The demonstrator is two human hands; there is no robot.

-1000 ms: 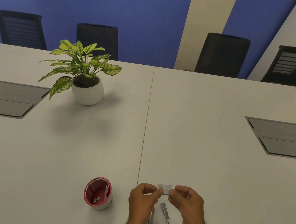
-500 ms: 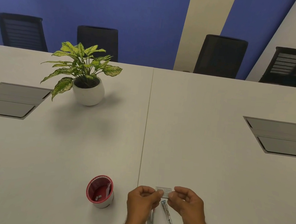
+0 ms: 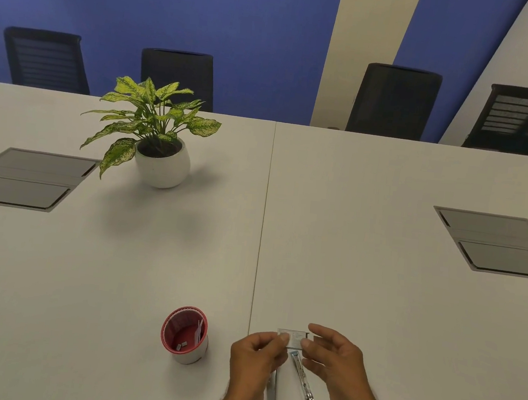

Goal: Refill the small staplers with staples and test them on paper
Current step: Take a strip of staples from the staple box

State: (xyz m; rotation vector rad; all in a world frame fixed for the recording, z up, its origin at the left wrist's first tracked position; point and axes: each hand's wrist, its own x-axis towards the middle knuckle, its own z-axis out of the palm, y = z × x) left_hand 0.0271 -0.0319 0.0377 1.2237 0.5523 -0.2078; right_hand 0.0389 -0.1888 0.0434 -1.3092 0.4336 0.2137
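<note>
Low in the view, both hands hold a small flat staple box point(image 3: 294, 337) just above the white table point(image 3: 376, 293). My left hand point(image 3: 256, 355) pinches its left end between thumb and fingers. My right hand point(image 3: 334, 357) pinches its right end. Beneath them lie two opened small staplers, seen as thin metal strips: one stapler point(image 3: 272, 391) partly under my left hand, the other stapler point(image 3: 306, 390) angled toward the lower right, its tip with a blue mark.
A red-lined cup point(image 3: 185, 335) with small staple pieces and white slips stands left of my hands. A potted plant point(image 3: 160, 146) sits further back on the left. Grey cable hatches point(image 3: 20, 177) point(image 3: 496, 242) are set in the table. Black chairs point(image 3: 393, 99) line the far side.
My hands and the box have stayed at nearly the same spot. The view has tipped slightly, and my right fingers have spread a little along the box.
</note>
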